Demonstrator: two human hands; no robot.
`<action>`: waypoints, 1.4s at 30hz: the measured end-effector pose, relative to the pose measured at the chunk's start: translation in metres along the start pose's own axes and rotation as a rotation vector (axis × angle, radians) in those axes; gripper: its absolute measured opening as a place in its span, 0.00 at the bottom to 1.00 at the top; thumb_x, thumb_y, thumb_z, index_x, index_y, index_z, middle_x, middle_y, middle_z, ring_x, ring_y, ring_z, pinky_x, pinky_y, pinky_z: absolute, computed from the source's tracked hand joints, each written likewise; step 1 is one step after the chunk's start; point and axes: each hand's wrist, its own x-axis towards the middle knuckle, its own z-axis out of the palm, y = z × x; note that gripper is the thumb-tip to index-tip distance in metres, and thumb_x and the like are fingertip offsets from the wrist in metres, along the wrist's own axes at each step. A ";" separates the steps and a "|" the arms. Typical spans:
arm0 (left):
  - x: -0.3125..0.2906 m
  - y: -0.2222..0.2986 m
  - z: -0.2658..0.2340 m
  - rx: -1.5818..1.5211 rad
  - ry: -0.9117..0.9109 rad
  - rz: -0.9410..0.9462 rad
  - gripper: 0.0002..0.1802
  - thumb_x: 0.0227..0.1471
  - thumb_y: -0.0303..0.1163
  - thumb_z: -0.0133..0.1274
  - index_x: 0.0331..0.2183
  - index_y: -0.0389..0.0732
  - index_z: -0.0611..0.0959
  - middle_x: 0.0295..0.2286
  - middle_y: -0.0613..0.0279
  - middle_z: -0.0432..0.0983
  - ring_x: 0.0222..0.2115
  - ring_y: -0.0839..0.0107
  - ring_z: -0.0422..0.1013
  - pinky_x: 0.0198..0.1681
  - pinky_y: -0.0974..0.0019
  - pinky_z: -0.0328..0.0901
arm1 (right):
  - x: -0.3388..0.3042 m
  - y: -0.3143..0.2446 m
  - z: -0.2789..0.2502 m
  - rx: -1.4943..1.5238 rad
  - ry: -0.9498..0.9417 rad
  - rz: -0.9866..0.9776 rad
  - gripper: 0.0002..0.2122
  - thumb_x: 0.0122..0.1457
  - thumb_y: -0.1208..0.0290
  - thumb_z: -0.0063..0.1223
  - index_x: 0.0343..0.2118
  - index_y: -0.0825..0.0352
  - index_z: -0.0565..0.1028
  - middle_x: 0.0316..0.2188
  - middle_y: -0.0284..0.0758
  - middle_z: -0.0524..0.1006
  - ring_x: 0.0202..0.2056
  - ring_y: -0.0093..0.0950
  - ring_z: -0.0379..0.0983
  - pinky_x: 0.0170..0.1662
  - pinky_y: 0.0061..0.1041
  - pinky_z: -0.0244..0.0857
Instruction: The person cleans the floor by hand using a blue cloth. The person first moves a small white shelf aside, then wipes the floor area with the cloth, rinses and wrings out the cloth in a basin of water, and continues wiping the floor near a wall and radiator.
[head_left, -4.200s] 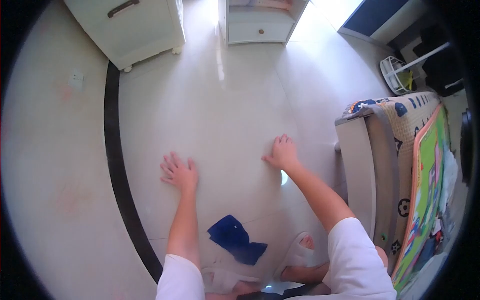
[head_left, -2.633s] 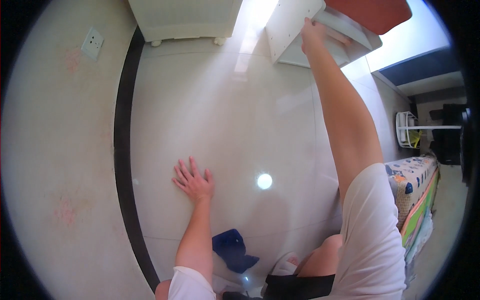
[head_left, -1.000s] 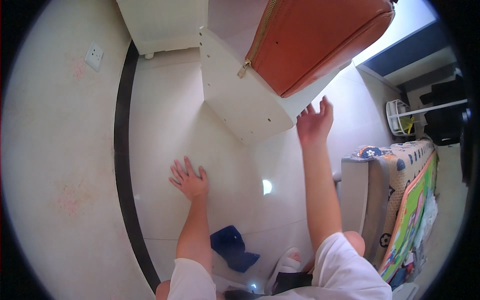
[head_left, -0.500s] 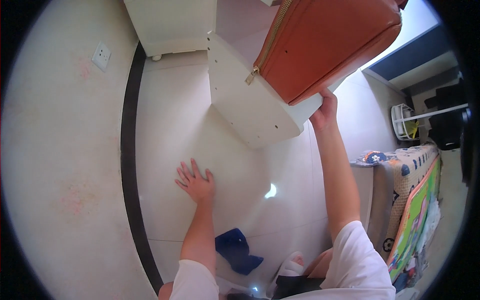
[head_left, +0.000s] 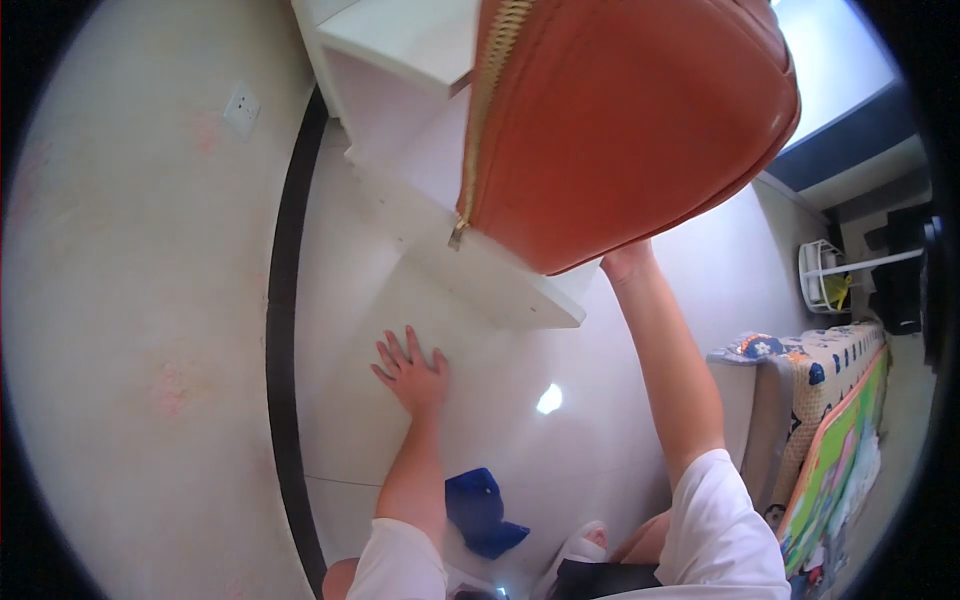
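A white shelf unit (head_left: pixel 500 285) stands on the pale tiled floor with its near edge toward me. Upon it an orange-brown leather bag (head_left: pixel 640 130) with a gold zipper fills the upper middle. My right hand (head_left: pixel 628 262) is at the unit's near right edge, under the bag. Its fingers are hidden behind the bag now; the earlier frame shows them wrapped round that edge. My left hand (head_left: pixel 412 375) rests palm down on the floor, fingers spread, and holds nothing.
A dark blue cloth (head_left: pixel 485 512) lies on the floor near my foot. The wall with a socket (head_left: pixel 241 108) and dark skirting (head_left: pixel 285 330) runs along the left. At right are a patterned mattress (head_left: pixel 835 350), a folded colourful mat (head_left: pixel 835 430) and a white rack (head_left: pixel 825 275).
The shelf unit and bag have shifted toward me and left, the bag looming larger and covering my right fingers. My right hand moved along with them. My left hand stays flat on the floor.
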 end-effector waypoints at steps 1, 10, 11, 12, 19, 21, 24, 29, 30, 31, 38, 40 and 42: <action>0.000 -0.003 0.000 0.014 -0.015 -0.006 0.41 0.57 0.55 0.45 0.69 0.57 0.57 0.70 0.55 0.42 0.70 0.50 0.38 0.68 0.35 0.32 | 0.006 0.014 0.018 0.009 -0.006 0.009 0.20 0.61 0.76 0.49 0.55 0.81 0.66 0.52 0.48 0.73 0.53 0.40 0.73 0.58 0.41 0.70; 0.004 -0.001 0.002 0.078 -0.025 -0.022 0.43 0.56 0.57 0.46 0.69 0.58 0.56 0.69 0.54 0.44 0.69 0.50 0.41 0.68 0.35 0.34 | 0.063 0.083 0.068 -0.265 0.294 0.150 0.17 0.57 0.75 0.52 0.49 0.76 0.72 0.46 0.44 0.78 0.47 0.37 0.77 0.51 0.40 0.73; 0.004 -0.002 0.003 0.084 -0.018 -0.019 0.43 0.55 0.57 0.47 0.68 0.59 0.57 0.69 0.54 0.45 0.69 0.50 0.43 0.68 0.34 0.34 | 0.072 0.089 0.068 -0.276 0.291 0.195 0.17 0.57 0.75 0.52 0.48 0.75 0.72 0.45 0.44 0.78 0.47 0.37 0.77 0.51 0.40 0.73; 0.003 -0.001 0.003 0.081 -0.018 -0.019 0.43 0.55 0.57 0.47 0.68 0.59 0.57 0.69 0.54 0.45 0.69 0.50 0.43 0.68 0.34 0.34 | 0.079 0.095 0.072 -0.272 0.313 0.212 0.16 0.56 0.74 0.53 0.47 0.75 0.73 0.44 0.44 0.79 0.46 0.37 0.78 0.51 0.39 0.73; 0.000 -0.001 0.008 0.000 0.023 -0.005 0.45 0.51 0.55 0.51 0.68 0.57 0.59 0.68 0.52 0.45 0.69 0.48 0.42 0.68 0.32 0.35 | 0.133 0.126 0.086 -0.226 0.261 0.257 0.15 0.55 0.75 0.54 0.45 0.77 0.73 0.43 0.46 0.78 0.45 0.39 0.78 0.52 0.39 0.73; 0.000 -0.001 0.009 -0.011 0.012 -0.012 0.45 0.51 0.55 0.51 0.67 0.57 0.59 0.69 0.53 0.45 0.69 0.49 0.41 0.68 0.33 0.34 | 0.146 0.133 0.090 -0.240 0.234 0.268 0.16 0.55 0.75 0.54 0.45 0.77 0.73 0.43 0.47 0.78 0.45 0.40 0.77 0.53 0.39 0.73; -0.001 -0.004 0.010 -0.015 0.017 -0.013 0.45 0.51 0.54 0.51 0.67 0.56 0.59 0.69 0.53 0.44 0.69 0.49 0.40 0.68 0.33 0.34 | 0.165 0.143 0.092 -0.281 0.245 0.281 0.16 0.56 0.75 0.55 0.46 0.77 0.73 0.43 0.46 0.78 0.45 0.38 0.78 0.52 0.37 0.73; 0.000 -0.003 0.011 -0.050 0.013 -0.009 0.44 0.51 0.54 0.51 0.67 0.56 0.60 0.69 0.53 0.44 0.69 0.50 0.39 0.68 0.34 0.34 | 0.200 0.145 0.092 -0.367 0.146 0.300 0.16 0.58 0.73 0.56 0.47 0.75 0.73 0.45 0.43 0.77 0.47 0.37 0.76 0.53 0.38 0.70; 0.001 -0.003 0.012 -0.047 0.016 -0.011 0.44 0.51 0.54 0.51 0.67 0.56 0.60 0.69 0.53 0.44 0.69 0.50 0.39 0.68 0.34 0.34 | 0.202 0.147 0.093 -0.363 0.143 0.301 0.16 0.58 0.73 0.56 0.47 0.75 0.73 0.45 0.43 0.77 0.47 0.37 0.76 0.53 0.38 0.70; 0.001 -0.002 0.012 -0.052 0.022 -0.005 0.43 0.52 0.54 0.51 0.67 0.56 0.61 0.69 0.53 0.44 0.69 0.50 0.39 0.68 0.34 0.34 | 0.203 0.149 0.094 -0.368 0.156 0.259 0.19 0.60 0.68 0.56 0.51 0.74 0.71 0.47 0.43 0.77 0.49 0.37 0.75 0.54 0.38 0.69; 0.001 -0.002 0.014 -0.065 0.027 -0.010 0.43 0.51 0.53 0.52 0.67 0.56 0.61 0.69 0.54 0.45 0.70 0.50 0.39 0.68 0.34 0.34 | 0.140 0.179 0.078 -0.216 0.060 0.035 0.40 0.63 0.37 0.48 0.66 0.66 0.57 0.56 0.43 0.72 0.56 0.37 0.68 0.53 0.40 0.68; 0.000 -0.009 0.014 -0.049 0.052 -0.014 0.44 0.50 0.53 0.52 0.67 0.56 0.62 0.69 0.54 0.45 0.70 0.50 0.39 0.68 0.34 0.34 | 0.094 0.199 0.062 -0.327 -0.072 -0.022 0.37 0.64 0.45 0.52 0.67 0.66 0.57 0.56 0.42 0.73 0.54 0.36 0.70 0.50 0.37 0.69; 0.003 -0.002 0.015 -0.053 0.075 0.003 0.44 0.50 0.54 0.52 0.66 0.56 0.62 0.69 0.55 0.44 0.70 0.50 0.39 0.68 0.34 0.34 | 0.061 0.213 0.029 -0.694 -0.154 -0.253 0.30 0.59 0.57 0.61 0.61 0.68 0.67 0.50 0.42 0.77 0.48 0.30 0.75 0.44 0.33 0.72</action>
